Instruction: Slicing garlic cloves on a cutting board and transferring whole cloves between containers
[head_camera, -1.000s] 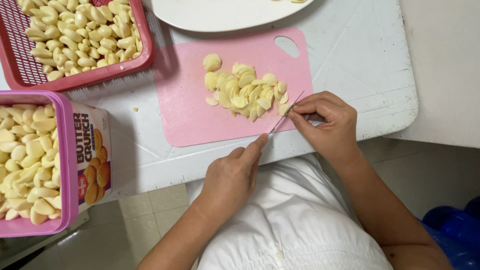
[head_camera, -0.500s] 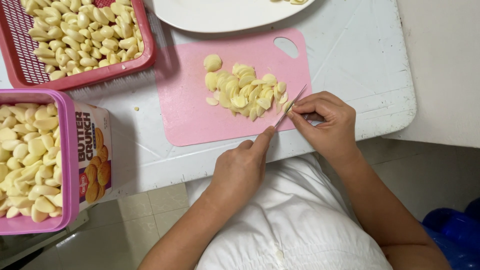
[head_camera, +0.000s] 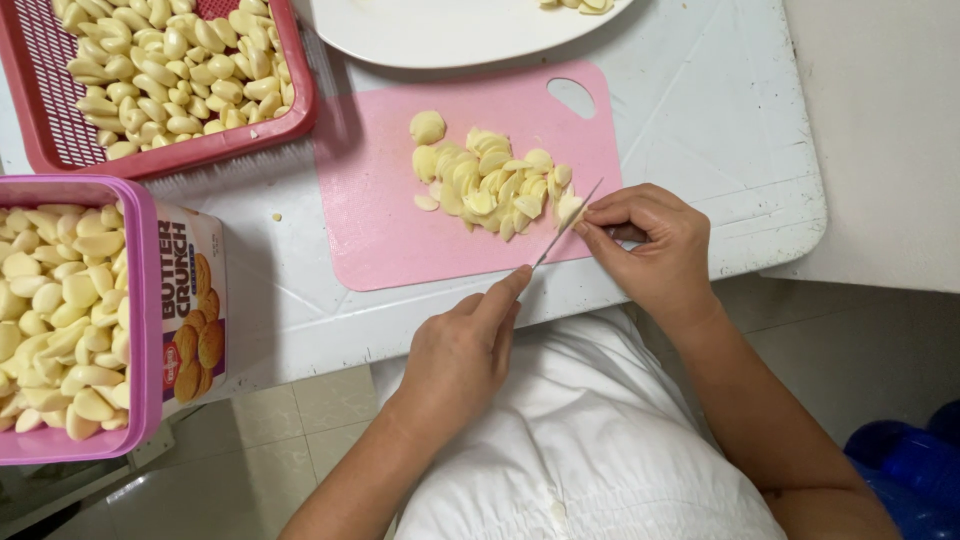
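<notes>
A pink cutting board lies on the white table with a heap of sliced garlic on it. My left hand grips a thin knife, index finger stretched along the blade, which points up and right across the board's near edge. My right hand pinches a garlic clove against the blade at the right end of the heap.
A red basket of peeled garlic cloves stands at the back left. A purple basket of cloves rests on a biscuit box at the left. A white plate is behind the board. The table's edge is by my right hand.
Both hands stay in place; the knife blade only shifts slightly against the clove at the heap's right end.
</notes>
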